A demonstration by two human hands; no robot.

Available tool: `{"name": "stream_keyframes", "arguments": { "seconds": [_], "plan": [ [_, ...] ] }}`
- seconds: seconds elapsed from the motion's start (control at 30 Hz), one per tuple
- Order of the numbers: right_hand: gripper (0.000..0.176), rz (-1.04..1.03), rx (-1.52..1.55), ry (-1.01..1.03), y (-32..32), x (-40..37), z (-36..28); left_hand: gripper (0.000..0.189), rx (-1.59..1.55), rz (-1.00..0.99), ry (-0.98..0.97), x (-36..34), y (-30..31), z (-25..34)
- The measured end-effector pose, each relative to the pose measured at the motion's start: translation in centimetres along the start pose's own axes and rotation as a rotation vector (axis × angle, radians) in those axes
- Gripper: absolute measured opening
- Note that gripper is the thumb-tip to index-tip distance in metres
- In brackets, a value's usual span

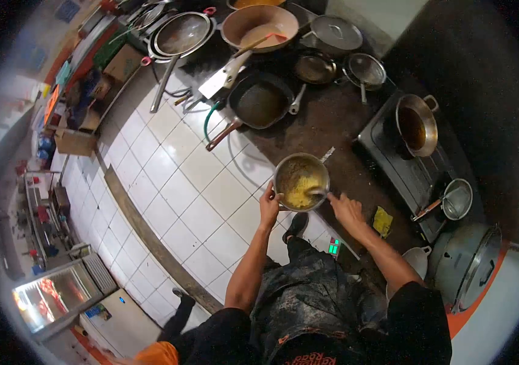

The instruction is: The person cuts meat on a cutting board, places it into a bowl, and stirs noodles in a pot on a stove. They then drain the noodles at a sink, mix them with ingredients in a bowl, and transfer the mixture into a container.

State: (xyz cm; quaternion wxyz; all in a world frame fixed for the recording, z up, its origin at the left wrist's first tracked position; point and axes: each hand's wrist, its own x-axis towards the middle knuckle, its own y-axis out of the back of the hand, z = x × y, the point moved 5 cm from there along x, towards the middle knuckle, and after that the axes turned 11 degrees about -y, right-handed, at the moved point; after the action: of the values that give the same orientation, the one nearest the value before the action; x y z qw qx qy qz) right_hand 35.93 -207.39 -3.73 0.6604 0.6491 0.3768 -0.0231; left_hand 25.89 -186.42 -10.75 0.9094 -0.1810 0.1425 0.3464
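While the left hand (269, 208) is gripping the near-left side of the metal pot (302, 156), the right hand (348, 213) is closing around the handle of a spoon (319, 191). The exact finger placement is too small to read. The pot is being held up in front of the body, by the edge of the dark counter (326, 131), its open top facing the camera. Inside, yellow food (302, 193) is lying toward the near side, and brownish residue is coating the far part. The spoon's bowl is blurring at the food's right edge.

Step in hand, as judged: stirring or scraping. The next stroke is calling for a firm left grip against the spoon's push, and for the spoon staying low along the wall.

Beyond the pot, to the right, a yellow scrap (383, 221) is lying on the counter. Farther out, a strainer (456, 201) is resting by the black stove (387, 146), where a pan (431, 143) is holding dark liquid. Ahead, a square skillet (262, 103) is sitting on the counter with its handle jutting over the tiled floor (198, 176). Farthest, a reddish-brown bowl (235, 30) is standing among other pans, a red-ended utensil leaning in it.
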Motion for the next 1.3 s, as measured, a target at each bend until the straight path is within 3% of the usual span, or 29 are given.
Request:
{"name": "stream_keyframes", "arguments": {
  "seconds": [0.07, 0.13, 0.2, 0.27, 0.33, 0.4, 0.47, 0.5, 0.53, 0.6, 0.63, 0.67, 0.73, 0.77, 0.87, 0.93, 1.0, 1.07, 1.1, 1.13, 1.2, 1.3],
  "plan": [
    [0.04, 0.276, 0.007, -0.009, 0.0, 2.4, -1.2, 0.063, 0.079, -0.023, -0.148, -0.4, 0.4, 1.3],
    [0.042, 0.256, 0.122, 0.067, 2.6, 1.2, -5.2, 0.064, 0.044, 0.049, -0.18, 0.0, 2.6, 3.0],
    [0.046, -0.004, -0.077, 0.26, 3.7, -1.2, -8.8, 0.065, -0.006, 0.151, -0.192, -0.8, 5.9, 4.7],
    [0.047, 0.016, -0.166, 0.284, 7.0, -2.3, -11.5, 0.065, -0.08, 0.171, -0.221, -2.2, 8.1, 8.8],
    [0.049, 0.178, -0.101, 0.188, 9.7, -1.4, -14.1, 0.067, -0.064, 0.15, -0.248, -3.3, 9.9, 10.4],
    [0.05, 0.233, -0.042, 0.217, 9.2, -1.4, -17.8, 0.068, -0.106, 0.162, -0.274, -3.9, 11.3, 11.5],
    [0.05, 0.357, 0.044, 0.57, 9.6, -3.4, -22.1, 0.068, -0.138, 0.252, -0.315, -4.0, 13.8, 13.8],
    [0.05, 0.406, -0.069, 0.638, 10.5, -5.3, -23.1, 0.069, -0.165, 0.268, -0.322, -4.6, 15.7, 15.3],
    [0.05, 0.423, -0.077, 0.669, 12.1, -5.6, -24.1, 0.069, -0.172, 0.288, -0.352, -5.1, 17.5, 16.7],
    [0.05, 0.244, -0.224, 0.444, 12.7, -4.9, -25.3, 0.07, -0.167, 0.3, -0.387, -6.5, 20.7, 18.6],
    [0.05, 0.422, -0.162, 0.518, 13.2, -4.4, -27.3, 0.07, -0.213, 0.333, -0.419, -7.0, 21.3, 19.2],
    [0.05, 0.424, -0.162, 0.54, 11.9, -3.5, -29.2, 0.07, -0.161, 0.36, -0.382, -7.6, 21.8, 19.4],
    [0.053, 0.52, -0.14, 0.691, 10.6, -3.0, -34.5, 0.07, -0.136, 0.406, -0.504, -7.8, 24.0, 19.9],
    [0.05, 0.506, -0.039, 0.831, 10.7, -4.9, -35.8, 0.07, -0.137, 0.437, -0.528, -8.2, 26.3, 20.6],
    [0.045, 0.333, -0.147, 0.92, 12.7, -7.6, -37.9, 0.069, -0.281, 0.59, -0.53, -11.6, 31.6, 22.9],
    [0.043, 0.427, -0.113, 0.799, 12.3, -6.9, -41.4, 0.068, -0.271, 0.546, -0.576, -13.8, 32.2, 24.4],
    [0.044, 0.445, -0.042, 0.87, 10.4, -6.7, -46.0, 0.069, -0.122, 0.573, -0.516, -13.9, 34.2, 22.2],
    [0.042, 0.297, -0.102, 0.99, 9.4, -9.4, -48.3, 0.071, -0.321, 0.642, -0.534, -15.6, 35.4, 23.6],
    [0.052, 0.236, -0.153, 1.161, 8.8, -9.6, -48.1, 0.073, -0.393, 0.659, -0.579, -16.7, 37.2, 23.1],
    [0.052, 0.23, -0.155, 1.194, 9.4, -9.3, -48.8, 0.073, -0.391, 0.688, -0.594, -17.9, 38.4, 23.2],
    [0.05, 0.204, -0.331, 1.08, 10.0, -8.4, -50.2, 0.07, -0.39, 0.787, -0.596, -20.0, 40.0, 23.1],
    [0.047, 0.216, -0.154, 1.143, 6.9, -9.2, -55.3, 0.071, -0.382, 0.812, -0.594, -20.7, 40.1, 22.9]
  ]
}}
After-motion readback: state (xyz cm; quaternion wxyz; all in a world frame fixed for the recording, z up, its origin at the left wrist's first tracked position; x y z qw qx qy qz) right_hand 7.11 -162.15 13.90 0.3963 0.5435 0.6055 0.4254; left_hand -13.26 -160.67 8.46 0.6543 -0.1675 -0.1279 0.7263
